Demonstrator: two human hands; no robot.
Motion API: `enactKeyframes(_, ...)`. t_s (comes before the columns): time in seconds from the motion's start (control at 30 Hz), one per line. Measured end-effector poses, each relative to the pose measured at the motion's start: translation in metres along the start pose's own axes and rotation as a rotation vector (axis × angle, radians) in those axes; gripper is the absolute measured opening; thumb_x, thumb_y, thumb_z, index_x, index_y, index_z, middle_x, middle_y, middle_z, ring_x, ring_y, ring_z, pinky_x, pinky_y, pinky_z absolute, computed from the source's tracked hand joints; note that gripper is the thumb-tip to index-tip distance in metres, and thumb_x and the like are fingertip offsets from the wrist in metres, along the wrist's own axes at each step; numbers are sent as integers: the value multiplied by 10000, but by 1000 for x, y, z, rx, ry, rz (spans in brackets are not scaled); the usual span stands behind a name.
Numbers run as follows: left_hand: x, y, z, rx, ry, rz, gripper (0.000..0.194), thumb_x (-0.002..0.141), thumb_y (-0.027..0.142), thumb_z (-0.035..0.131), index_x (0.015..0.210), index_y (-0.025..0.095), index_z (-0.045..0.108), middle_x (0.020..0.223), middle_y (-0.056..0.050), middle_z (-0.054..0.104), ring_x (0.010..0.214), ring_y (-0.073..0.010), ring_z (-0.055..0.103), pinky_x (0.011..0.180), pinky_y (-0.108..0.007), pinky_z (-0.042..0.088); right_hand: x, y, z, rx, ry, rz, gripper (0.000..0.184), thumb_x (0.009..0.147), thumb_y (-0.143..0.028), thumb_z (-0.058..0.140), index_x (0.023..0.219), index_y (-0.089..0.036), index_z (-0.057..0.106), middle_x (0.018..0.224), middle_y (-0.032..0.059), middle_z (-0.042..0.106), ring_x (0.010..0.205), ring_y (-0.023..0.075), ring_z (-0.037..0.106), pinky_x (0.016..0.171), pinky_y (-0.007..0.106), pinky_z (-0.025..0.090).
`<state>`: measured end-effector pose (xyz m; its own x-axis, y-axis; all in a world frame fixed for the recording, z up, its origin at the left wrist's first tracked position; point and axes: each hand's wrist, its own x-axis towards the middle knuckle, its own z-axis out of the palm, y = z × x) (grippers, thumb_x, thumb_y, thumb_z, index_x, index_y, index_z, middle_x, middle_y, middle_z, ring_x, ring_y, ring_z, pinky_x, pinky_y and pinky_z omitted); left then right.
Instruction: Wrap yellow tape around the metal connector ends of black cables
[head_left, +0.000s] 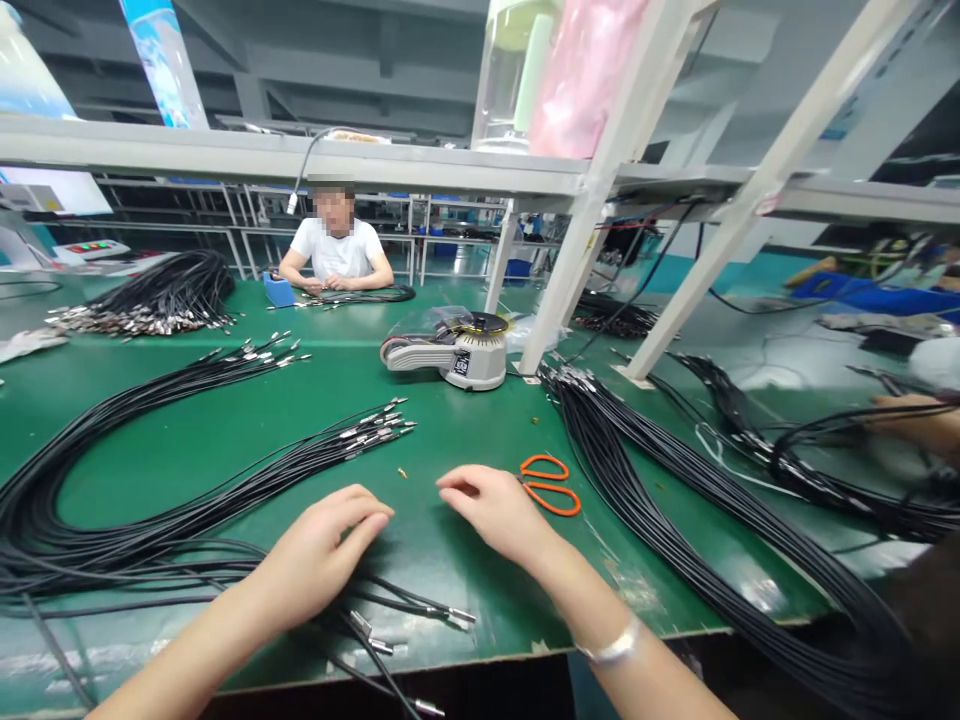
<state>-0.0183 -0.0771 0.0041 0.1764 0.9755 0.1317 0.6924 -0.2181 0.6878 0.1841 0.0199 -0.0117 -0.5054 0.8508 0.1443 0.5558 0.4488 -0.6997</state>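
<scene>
My left hand [330,545] hovers over the near edge of the green table, fingers loosely bent, thumb slightly apart, with nothing visible in it. Below it lie loose black cables [409,600] with silver metal ends. My right hand [495,510] is to its right, fingers curved, a gap showing between thumb and forefinger, and no object visible there. Orange-handled scissors [551,485] lie just beside it, their blades hidden by the hand. A tiny gold-coloured piece [403,473] rests on the table beyond the two hands. A silvery band [619,642] circles my right wrist.
A curved cable bundle [187,500] covers the left; another bundle [637,470] hangs over the front edge at right. A round grey tape dispenser [476,360] stands mid-table near white shelf posts [559,270]. A person [337,250] sits opposite; another person's hand [919,422] holds cables at right.
</scene>
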Motion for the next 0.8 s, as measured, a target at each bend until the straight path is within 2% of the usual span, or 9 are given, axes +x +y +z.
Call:
enactKeyframes(0.17,-22,-26,-13,25,16,-69,324,908,349,344,980,237,640,930,-35,633,888,-172,578,818,-286,455,62,-12,37,-84,-66,15,79,657,-172,649,628,-222,702,700,33,714,705,203,638,653,284,437)
enactKeyframes(0.27,-37,-41,-23,48,40,-153,321,903,373,354,969,235,636,950,-34,645,912,-178,585,832,-287,458,76,-12,48,-95,-114,44,152,593,-123,656,475,-218,653,558,16,679,590,185,618,567,265,408)
enactKeyframes(0.33,-40,-47,-32,70,54,-188,318,899,385,361,952,233,636,965,-34,651,927,-182,587,852,-295,455,79,-11,46,-77,-141,60,196,563,-91,639,410,-212,614,469,-5,637,505,157,586,516,248,389)
enactKeyframes(0.43,-35,-52,-43,107,59,-168,309,904,372,354,939,240,631,964,-24,657,921,-173,591,853,-289,457,76,-3,26,-21,-127,96,140,564,-92,623,470,-195,625,469,-20,630,462,128,565,480,224,398)
enactKeyframes(0.5,-26,-55,-47,168,64,-123,292,908,342,355,948,238,624,953,-20,656,903,-166,591,837,-280,460,72,8,2,24,-75,146,83,629,-127,593,603,-179,653,526,-10,652,475,121,579,472,214,429)
enactKeyframes(0.57,-14,-60,-46,288,85,-69,273,908,287,360,973,221,616,943,-32,648,887,-168,584,819,-280,459,70,23,-27,60,-2,206,125,698,-164,553,759,-161,662,597,9,676,512,119,607,496,219,474)
enactKeyframes(0.63,1,-68,-40,467,104,-23,269,901,216,360,976,194,618,922,-51,637,869,-177,572,792,-285,459,70,41,-56,64,74,269,150,711,-175,556,805,-143,667,618,26,685,538,122,623,547,230,506)
enactKeyframes(0.7,16,-76,-30,645,95,-4,279,889,160,359,910,171,636,866,-69,625,840,-192,557,768,-300,455,72,60,-79,38,139,337,133,698,-178,580,766,-129,683,591,38,685,524,132,626,561,237,515)
enactKeyframes(0.8,34,-84,-16,739,98,-34,291,863,107,367,786,139,646,788,-98,602,802,-226,542,755,-346,441,76,87,-95,-31,206,416,127,688,-192,607,722,-116,703,564,55,688,512,157,635,537,242,512)
